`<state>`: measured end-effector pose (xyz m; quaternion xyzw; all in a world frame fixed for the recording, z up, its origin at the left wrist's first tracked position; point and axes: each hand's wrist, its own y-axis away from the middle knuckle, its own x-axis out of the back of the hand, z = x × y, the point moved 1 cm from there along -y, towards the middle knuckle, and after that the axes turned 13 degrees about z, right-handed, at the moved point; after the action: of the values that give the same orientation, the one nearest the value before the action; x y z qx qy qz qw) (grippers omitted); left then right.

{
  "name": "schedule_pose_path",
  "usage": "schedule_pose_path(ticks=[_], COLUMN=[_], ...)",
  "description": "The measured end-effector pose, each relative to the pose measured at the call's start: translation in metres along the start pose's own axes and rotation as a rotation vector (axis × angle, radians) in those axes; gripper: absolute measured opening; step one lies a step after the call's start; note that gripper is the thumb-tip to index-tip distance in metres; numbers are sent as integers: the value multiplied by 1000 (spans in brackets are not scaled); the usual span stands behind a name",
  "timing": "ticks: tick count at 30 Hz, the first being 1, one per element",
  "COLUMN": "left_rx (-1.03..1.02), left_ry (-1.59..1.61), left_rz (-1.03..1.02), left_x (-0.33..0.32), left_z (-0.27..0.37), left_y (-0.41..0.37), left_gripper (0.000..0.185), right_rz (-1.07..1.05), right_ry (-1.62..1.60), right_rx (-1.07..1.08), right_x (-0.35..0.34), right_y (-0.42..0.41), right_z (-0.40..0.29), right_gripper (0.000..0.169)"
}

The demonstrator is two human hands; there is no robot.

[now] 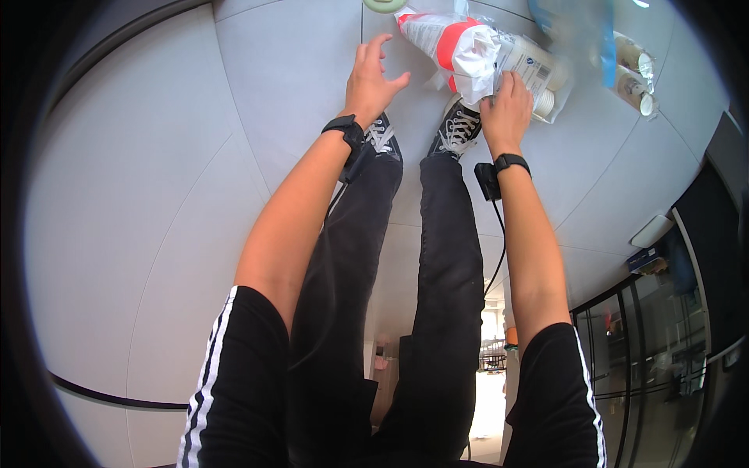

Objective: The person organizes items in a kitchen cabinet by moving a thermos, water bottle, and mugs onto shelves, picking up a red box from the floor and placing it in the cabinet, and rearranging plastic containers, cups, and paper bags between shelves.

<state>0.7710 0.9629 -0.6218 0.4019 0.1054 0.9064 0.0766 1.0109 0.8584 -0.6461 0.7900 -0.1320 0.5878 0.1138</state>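
Note:
My left hand (370, 82) is raised with thumb and fingers apart, holding nothing, to the left of a white-and-red plastic package (453, 47). The fingers of my right hand (508, 111) are bent over the near edge of a clear plastic bag of stacked paper cups (529, 61). This bag bears a printed label and lies against the white-and-red package on the floor. Several pale cup rims (545, 104) show at its right end. My fingertips are partly hidden, so the exact grip is hard to see.
Further right lie a clear and blue plastic bag (607, 50) and two wrapped stacks of printed cups (635, 90). A green round object (384, 4) is at the top edge. My sneakers (457, 130) stand close to the packages. Cables hang from both wrist devices (487, 181).

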Motion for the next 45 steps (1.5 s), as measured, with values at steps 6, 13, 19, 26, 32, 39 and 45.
schedule_pose_path(ticks=[6,13,19,26,32,39,45], left_rx=[205,238,228,95,-90,-242,-211], left_ry=[216,244,406,287,107,-122,-537], left_rz=[-218,40,378,638,1252,1720,1816], left_x=[44,225,382,577,717,873,997], left_z=[-1,14,-15,101,226,313,369], left_y=[11,36,123,267,388,504,566], left_gripper=[38,47,17,12,10,8,10], right_rz=[-180,-344,-194,-150,-213,-159,48], right_ry=[-31,6,-76,-230,-380,-762,-1119], right_rx=[-264,-441,-319,71,721,1269,1743], right_x=[67,207,280,351,452,675,885], right_y=[51,89,64,-36,-132,-94,-22], right_z=[17,35,-2,-118,-298,-570,-741], right_gripper=[61,51,52,47,45,40,29])
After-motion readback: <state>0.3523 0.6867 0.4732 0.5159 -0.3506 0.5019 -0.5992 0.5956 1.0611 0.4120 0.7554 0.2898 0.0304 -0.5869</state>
